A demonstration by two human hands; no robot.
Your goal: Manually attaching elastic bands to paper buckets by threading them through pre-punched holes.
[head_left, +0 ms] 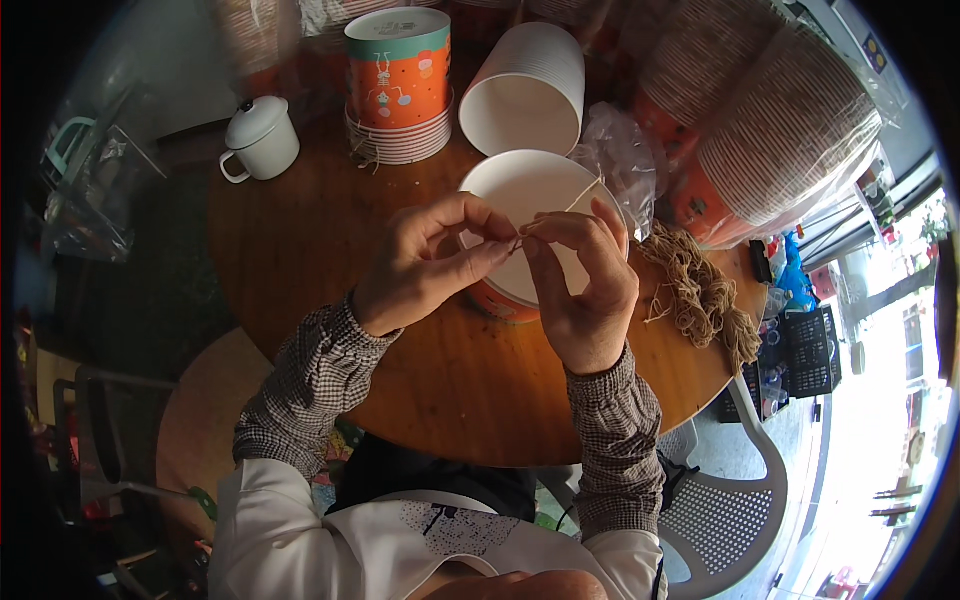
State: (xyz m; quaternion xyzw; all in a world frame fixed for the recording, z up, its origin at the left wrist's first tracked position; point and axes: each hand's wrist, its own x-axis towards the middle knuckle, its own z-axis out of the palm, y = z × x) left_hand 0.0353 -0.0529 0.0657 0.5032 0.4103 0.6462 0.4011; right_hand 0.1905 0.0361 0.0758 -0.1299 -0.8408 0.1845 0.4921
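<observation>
Both my hands meet above an open paper bucket (535, 172), white inside with some orange showing low on its outer wall. My left hand (425, 262) pinches thumb and forefinger together on a thin piece of twine. Fingertip to fingertip with it, my right hand (592, 280) is closed in a pinch on the same twine (585, 194). One loose strand rises from behind the right fingers across the bucket's opening. The twine's exact course between the fingertips is too fine to make out. To the right of the bucket lies a tan bundle of twine strands (700, 290).
On the round wooden table (310, 225) stand a white lidded mug (262, 142) and a stack of orange-and-green buckets (400, 85). Nested white buckets (530, 85) lie tilted beside crumpled clear plastic (618, 150). Wrapped bucket stacks (785, 135) fill the far right. A grey chair (735, 520) stands lower right.
</observation>
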